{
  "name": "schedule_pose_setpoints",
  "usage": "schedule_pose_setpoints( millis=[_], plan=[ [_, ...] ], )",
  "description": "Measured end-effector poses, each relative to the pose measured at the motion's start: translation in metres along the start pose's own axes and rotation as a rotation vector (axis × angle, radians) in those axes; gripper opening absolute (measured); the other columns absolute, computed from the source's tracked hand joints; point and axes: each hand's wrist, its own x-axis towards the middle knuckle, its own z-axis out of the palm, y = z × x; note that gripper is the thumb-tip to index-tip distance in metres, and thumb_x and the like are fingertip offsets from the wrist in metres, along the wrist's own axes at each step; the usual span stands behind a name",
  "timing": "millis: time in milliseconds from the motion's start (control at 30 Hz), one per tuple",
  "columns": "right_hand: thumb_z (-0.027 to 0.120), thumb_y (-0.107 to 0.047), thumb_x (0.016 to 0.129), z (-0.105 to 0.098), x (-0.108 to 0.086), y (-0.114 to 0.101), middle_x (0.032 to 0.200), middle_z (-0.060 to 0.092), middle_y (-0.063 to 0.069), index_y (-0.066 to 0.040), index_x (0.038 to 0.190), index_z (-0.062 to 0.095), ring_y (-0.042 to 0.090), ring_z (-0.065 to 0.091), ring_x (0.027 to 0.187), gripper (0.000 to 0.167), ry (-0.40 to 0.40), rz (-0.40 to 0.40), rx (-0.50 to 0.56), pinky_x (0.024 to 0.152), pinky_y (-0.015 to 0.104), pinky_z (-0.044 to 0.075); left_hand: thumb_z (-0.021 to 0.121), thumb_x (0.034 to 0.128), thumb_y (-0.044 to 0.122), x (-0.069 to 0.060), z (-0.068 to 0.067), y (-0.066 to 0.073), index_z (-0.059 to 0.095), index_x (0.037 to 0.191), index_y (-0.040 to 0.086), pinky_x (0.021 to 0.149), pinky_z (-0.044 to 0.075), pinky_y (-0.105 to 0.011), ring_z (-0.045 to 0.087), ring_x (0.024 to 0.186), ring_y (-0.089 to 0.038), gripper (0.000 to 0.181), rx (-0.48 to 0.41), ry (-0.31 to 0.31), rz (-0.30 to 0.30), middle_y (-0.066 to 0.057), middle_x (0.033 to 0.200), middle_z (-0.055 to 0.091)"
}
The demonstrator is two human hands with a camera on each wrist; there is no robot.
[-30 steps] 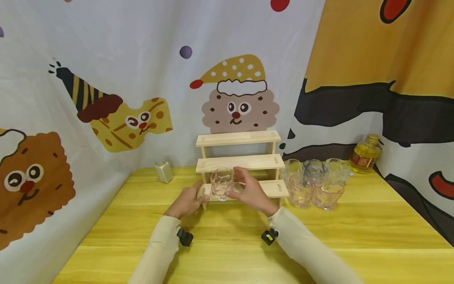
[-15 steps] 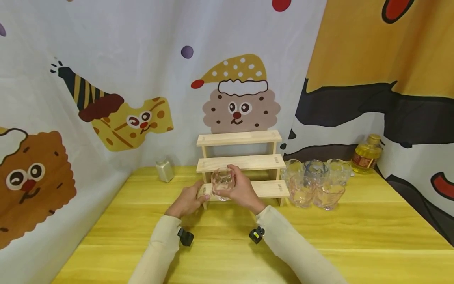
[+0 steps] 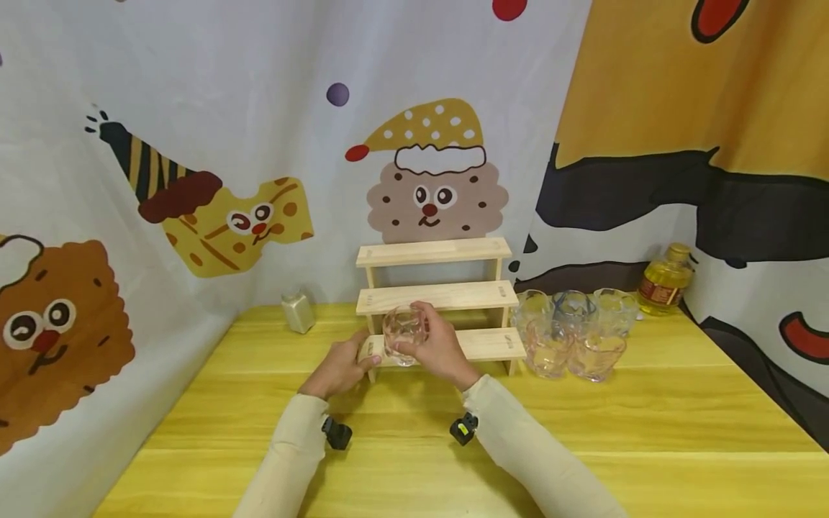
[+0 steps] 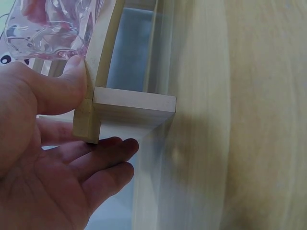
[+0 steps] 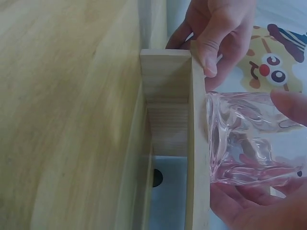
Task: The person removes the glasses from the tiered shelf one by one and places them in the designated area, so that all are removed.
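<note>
A clear, pink-tinted glass [image 3: 403, 332] stands upright at the left part of the lowest step of a three-step wooden shelf [image 3: 486, 347]. My right hand [image 3: 440, 347] grips it from the right, thumb in front and fingers round the far side. In the right wrist view the base of the glass [image 5: 244, 139] is at the step's top board, touching or very nearly so. My left hand [image 3: 342, 365] pinches the left end of that same step, its thumb on top next to the glass and the other fingers below, as the left wrist view shows.
Several wavy glasses [image 3: 597, 354], clear, pink and one bluish, stand right of the shelf. Behind them is a bottle of yellow oil [image 3: 665, 280]. A small pale jar [image 3: 299, 312] stands at the back left. A patterned curtain [image 3: 291, 86] hangs behind the table.
My right hand has shifted left and wrapped further round the glass, its thumb now across the front. The glass has hardly moved. My left hand stays on the step's end.
</note>
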Motion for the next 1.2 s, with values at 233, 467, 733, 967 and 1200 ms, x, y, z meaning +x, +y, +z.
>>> schedule_pose_setpoints(
  millis=[233,467,733,967,1200],
  plan=[
    [0.082,-0.023,0.083,-0.001,-0.002,0.000,0.127,0.062,0.016,-0.011,0.148,0.043,0.020,0.060,0.089,0.077,-0.006,-0.028,-0.014,0.076,0.033,0.053,0.061,0.1013,0.027,-0.001,0.000,-0.001,0.037,0.154,0.007,0.100,0.052,-0.053,0.066,0.117,-0.036,0.062,-0.031,0.017,0.000,-0.026,0.129,0.066],
    [0.081,-0.022,0.084,-0.004,-0.006,0.002,0.125,0.061,0.017,-0.009,0.148,0.043,0.019,0.059,0.088,0.076,-0.006,-0.047,-0.033,0.072,0.030,0.051,0.062,0.1008,0.026,0.000,0.003,-0.002,0.037,0.155,0.008,0.099,0.053,-0.052,0.067,0.116,-0.035,0.063,-0.035,0.024,0.017,-0.026,0.130,0.065],
    [0.084,-0.023,0.081,-0.010,-0.014,-0.001,0.125,0.063,0.016,-0.009,0.147,0.045,0.026,0.063,0.101,0.079,0.012,-0.021,-0.036,0.084,0.040,0.057,0.062,0.1010,0.027,0.002,0.004,0.000,0.038,0.154,0.006,0.092,0.055,-0.047,0.069,0.108,-0.029,0.062,-0.037,0.011,0.008,-0.025,0.127,0.067],
    [0.087,-0.022,0.078,-0.014,-0.021,-0.003,0.122,0.065,0.016,-0.010,0.144,0.049,0.030,0.065,0.104,0.077,0.022,-0.022,-0.046,0.089,0.045,0.058,0.061,0.1016,0.026,-0.001,0.002,0.000,0.036,0.155,0.005,0.099,0.053,-0.052,0.067,0.116,-0.035,0.062,-0.023,0.015,0.018,-0.027,0.129,0.065],
    [0.088,-0.016,0.076,-0.025,-0.033,-0.005,0.116,0.065,0.013,-0.010,0.138,0.054,0.032,0.066,0.106,0.071,-0.002,-0.026,-0.061,0.083,0.041,0.058,0.060,0.1019,0.027,-0.001,0.003,-0.001,0.036,0.154,0.005,0.103,0.051,-0.054,0.063,0.122,-0.038,0.062,-0.022,0.012,0.007,-0.027,0.132,0.064]
  ],
)
